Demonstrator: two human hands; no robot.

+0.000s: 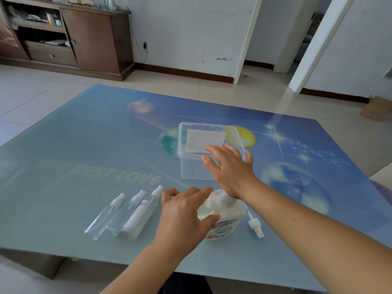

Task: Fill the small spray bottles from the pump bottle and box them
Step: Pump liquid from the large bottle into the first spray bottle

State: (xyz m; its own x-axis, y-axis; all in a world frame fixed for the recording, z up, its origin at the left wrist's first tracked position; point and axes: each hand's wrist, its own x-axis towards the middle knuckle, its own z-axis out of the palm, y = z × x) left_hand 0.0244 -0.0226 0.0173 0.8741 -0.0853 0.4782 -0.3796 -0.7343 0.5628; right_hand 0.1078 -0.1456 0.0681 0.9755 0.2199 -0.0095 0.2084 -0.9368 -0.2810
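- Small spray bottles (125, 215): a row of clear empties lying on their sides on the table (63, 166), left of the hands, white spray heads pointing away from the person. One white-bodied bottle (135, 217) lies among them, touching its neighbours. None filled or boxed yet.
- Left hand (184, 215): fingers curled round the shoulder of the pump bottle, thumb on the near side; it grips the bottle.
- Pump bottle (220, 215): stands near the front table edge, pale liquid inside, printed label low on its body. Its neck is hidden by the wrist above.
- Right hand (229, 166): fingers spread and straight, holding nothing, over the near wall of the box.
- Clear plastic box (191, 166): open, behind the pump bottle, white paper label (204, 140) showing.
- Loose pump head (255, 227): lies flat right of the bottle with its tube.
- Risks, judged: an uncapped bottle could slop if tipped; lying empties could roll when nudged.
- Room: wide bare table to the left and far right; front edge is close to the bottles.
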